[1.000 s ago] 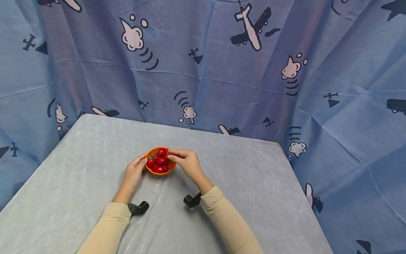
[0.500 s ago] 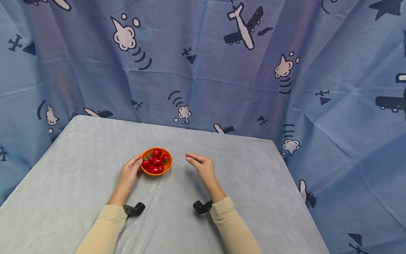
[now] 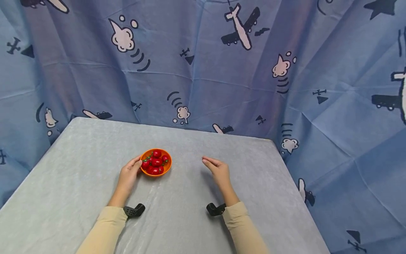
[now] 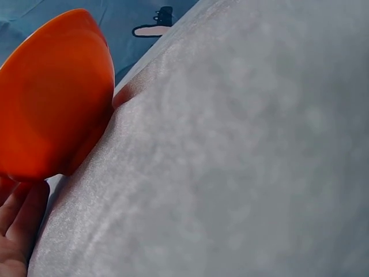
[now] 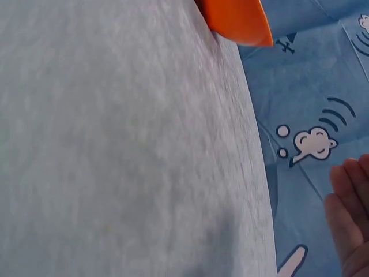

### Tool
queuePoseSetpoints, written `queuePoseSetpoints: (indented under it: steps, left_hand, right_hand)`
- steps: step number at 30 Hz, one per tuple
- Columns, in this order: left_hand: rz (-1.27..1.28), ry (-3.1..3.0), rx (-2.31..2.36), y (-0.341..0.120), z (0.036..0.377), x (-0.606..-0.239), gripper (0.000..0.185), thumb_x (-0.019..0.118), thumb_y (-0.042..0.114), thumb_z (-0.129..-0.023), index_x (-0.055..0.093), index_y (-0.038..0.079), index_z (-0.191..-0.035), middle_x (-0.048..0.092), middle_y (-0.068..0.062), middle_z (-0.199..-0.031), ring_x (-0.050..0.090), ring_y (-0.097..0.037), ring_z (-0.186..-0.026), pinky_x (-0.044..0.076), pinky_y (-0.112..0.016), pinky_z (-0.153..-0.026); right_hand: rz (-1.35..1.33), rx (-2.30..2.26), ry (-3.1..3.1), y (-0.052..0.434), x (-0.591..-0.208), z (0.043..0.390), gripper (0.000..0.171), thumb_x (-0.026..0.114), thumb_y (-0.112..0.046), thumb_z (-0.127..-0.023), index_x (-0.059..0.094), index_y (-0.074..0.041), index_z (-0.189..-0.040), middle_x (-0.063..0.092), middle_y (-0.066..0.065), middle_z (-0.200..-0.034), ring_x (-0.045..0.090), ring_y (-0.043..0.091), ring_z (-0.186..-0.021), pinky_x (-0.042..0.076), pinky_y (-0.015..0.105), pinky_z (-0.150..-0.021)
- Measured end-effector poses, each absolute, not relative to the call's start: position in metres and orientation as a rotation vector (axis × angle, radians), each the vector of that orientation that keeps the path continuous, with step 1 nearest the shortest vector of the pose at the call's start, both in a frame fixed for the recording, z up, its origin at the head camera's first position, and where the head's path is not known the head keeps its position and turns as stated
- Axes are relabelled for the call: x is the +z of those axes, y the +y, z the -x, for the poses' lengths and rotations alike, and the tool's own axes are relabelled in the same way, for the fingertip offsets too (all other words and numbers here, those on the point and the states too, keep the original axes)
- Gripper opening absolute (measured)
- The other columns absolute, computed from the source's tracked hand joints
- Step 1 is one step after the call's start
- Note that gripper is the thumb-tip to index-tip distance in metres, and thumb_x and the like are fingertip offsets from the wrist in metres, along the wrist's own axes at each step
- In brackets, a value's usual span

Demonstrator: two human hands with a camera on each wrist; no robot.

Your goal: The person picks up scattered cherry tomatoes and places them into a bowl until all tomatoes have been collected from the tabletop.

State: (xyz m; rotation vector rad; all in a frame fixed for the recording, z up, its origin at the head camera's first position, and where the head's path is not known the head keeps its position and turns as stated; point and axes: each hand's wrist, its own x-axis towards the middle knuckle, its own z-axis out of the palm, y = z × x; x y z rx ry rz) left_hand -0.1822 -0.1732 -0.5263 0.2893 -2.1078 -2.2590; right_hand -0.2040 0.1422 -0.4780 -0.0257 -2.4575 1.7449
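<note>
The left hand [image 3: 128, 175] is laid on the bench [image 3: 79, 169] against the near-left side of the orange bowl [image 3: 155, 162], its fingers [image 4: 20, 216] straight and relaxed and its fingertips touching the bowl's outer wall; nothing is gripped. In the left wrist view the bowl's curved underside is seen just above those fingers. The right hand [image 3: 218, 170] is held open to the right of the bowl and well apart from it, palm turned towards the bowl, the fingers extended and nothing held. Whether its edge rests on the bench cannot be told.

The bowl stands upright on the bench and is filled with small red cherry tomatoes [image 3: 155, 163], green stalks showing on some. Both forearms are covered by beige sleeves [image 3: 104, 229], and a black wrist-mounted camera [image 3: 134, 210] is seen at each cuff, nearer than the bowl. The bench is covered with a pale grey cloth. Behind the bowl and to its sides, a blue curtain [image 3: 203, 63] printed with aeroplanes and clouds is hung.
</note>
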Motion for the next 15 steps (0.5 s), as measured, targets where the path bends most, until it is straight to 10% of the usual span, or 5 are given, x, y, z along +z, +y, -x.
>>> queuePoseSetpoints:
  steps: [15]
  left_hand:
    - [-0.307, -2.123, -2.278, -0.174, 0.182, -0.525, 0.050, 0.046, 0.029, -0.106, 0.045, 0.004, -0.148, 0.046, -0.013, -0.153, 0.054, 0.017, -0.098, 0.045, -0.002, -0.086]
  right_hand:
    - [0.101, 1.601, -2.538, 0.168, -0.482, 0.202, 0.028, 0.072, -0.030, -0.091, 0.078, -0.010, -0.109, 0.075, 0.010, -0.114, 0.067, 0.025, -0.115, 0.052, 0.045, -0.100]
